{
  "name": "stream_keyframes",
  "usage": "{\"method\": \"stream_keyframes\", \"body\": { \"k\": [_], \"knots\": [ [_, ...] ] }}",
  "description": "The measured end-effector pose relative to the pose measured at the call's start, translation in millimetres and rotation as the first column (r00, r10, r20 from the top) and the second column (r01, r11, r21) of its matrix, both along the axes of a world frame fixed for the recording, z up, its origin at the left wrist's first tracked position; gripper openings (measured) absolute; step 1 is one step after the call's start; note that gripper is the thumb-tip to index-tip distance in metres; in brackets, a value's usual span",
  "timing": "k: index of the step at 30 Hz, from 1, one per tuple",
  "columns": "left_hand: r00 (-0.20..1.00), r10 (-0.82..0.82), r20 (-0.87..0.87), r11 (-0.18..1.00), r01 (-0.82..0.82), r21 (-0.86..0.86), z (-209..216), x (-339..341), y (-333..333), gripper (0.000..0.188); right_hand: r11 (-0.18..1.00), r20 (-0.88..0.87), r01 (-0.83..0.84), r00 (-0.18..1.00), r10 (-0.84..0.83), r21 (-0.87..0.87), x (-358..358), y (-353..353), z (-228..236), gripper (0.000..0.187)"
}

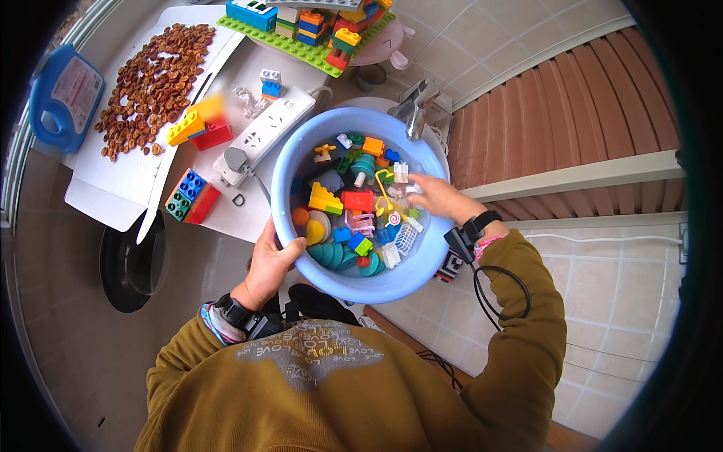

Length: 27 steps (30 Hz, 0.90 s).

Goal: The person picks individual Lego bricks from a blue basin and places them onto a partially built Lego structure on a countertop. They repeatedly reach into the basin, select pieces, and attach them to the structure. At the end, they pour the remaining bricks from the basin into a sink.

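A round light-blue basin (pixel 343 284) holds many toy pieces in water. My left hand (pixel 267 260) grips its lower-left rim, thumb on top and the other fingers outside. Over the right side of the basin, my right hand (pixel 444 199) is closed, with something whitish between thumb and forefinger that I cannot make out. Close to those fingertips is a white toy brick (pixel 401 172). A yellow hooked piece (pixel 382 192), a red block (pixel 357 201), a yellow block (pixel 325 200), a pink toy chair (pixel 360 222) and teal round pieces (pixel 326 255) lie in the basin.
The basin stands under a metal faucet (pixel 414 113). Left of it are a white power strip (pixel 267 128) with a plug, toy bricks (pixel 192 197), dried brown slices (pixel 154 83) on white board and a blue jug (pixel 66 98). A green baseplate (pixel 282 47) carries bricks behind.
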<state>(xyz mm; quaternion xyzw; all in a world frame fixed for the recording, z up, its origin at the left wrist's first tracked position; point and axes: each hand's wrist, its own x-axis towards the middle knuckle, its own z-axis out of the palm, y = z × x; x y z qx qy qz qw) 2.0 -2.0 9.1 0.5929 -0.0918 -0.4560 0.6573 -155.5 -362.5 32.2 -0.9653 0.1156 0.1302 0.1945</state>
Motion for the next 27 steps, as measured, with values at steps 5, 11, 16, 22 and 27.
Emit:
{"method": "stream_keyframes", "body": {
  "k": [5,11,16,22,27],
  "knots": [
    [0.999,-0.044,-0.019,0.999,0.045,0.018,-2.8,2.9,3.3,0.059,0.98,-0.214,-0.137,0.971,0.105,-0.143,3.3,17.0,-29.9,0.029],
    [1.0,-0.026,-0.017,0.996,0.024,-0.09,0.0,2.7,2.2,0.06,1.0,-0.103,-0.016,0.995,0.017,0.002,6.8,16.0,-9.4,0.019],
    [0.998,-0.049,-0.039,0.995,0.046,-0.092,4.5,4.6,2.8,0.059,0.756,-0.334,0.546,0.833,-0.442,0.361,5.7,14.5,7.8,0.023],
    [0.999,-0.034,-0.007,0.991,0.032,-0.126,-0.3,4.0,2.4,0.059,0.992,-0.061,0.054,0.997,-0.048,0.112,9.2,31.4,-6.1,0.012],
    [0.999,-0.032,0.003,0.997,0.032,-0.065,-2.0,3.6,2.6,0.064,0.904,-0.196,0.267,0.958,-0.21,0.335,4.1,33.3,-3.0,0.01]
  ]
}}
